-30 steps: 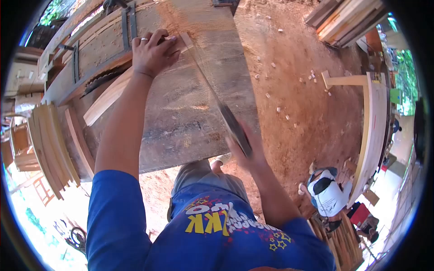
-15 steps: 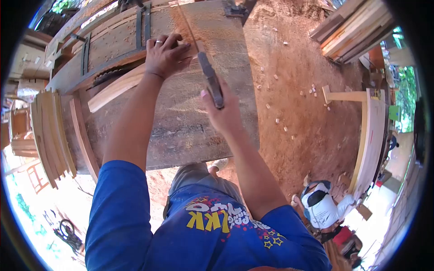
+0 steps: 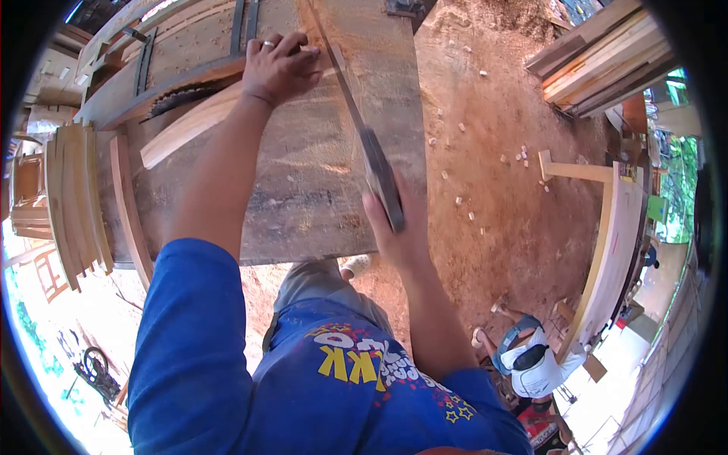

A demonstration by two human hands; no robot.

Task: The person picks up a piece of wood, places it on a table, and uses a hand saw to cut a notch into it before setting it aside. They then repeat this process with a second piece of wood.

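Observation:
My right hand (image 3: 400,220) is wrapped round the dark handle of a handsaw (image 3: 383,178). The saw's long, thin blade slants up and left, passing beside the end of a pale wooden strip (image 3: 193,121). Over that strip, my left hand (image 3: 279,70) presses with curled fingers, close to the blade; a ring is on one finger. The strip lies across the wooden workbench (image 3: 303,197), its near end pointing left. Sawdust (image 3: 330,76) is spread around the blade. Part of the strip is hidden beneath my left hand.
A toothed circular blade (image 3: 186,97) sticks up from the bench behind the strip. Stacked boards (image 3: 72,197) and a single wooden piece (image 3: 129,205) lie at the left. Small offcuts (image 3: 522,154) dot the dirt floor. A person (image 3: 527,360) is at lower right, beside a long board (image 3: 607,250).
My right hand has drawn the saw back toward my body and slightly right, showing more blade. My left hand stays on the strip. The whole view has shifted slightly.

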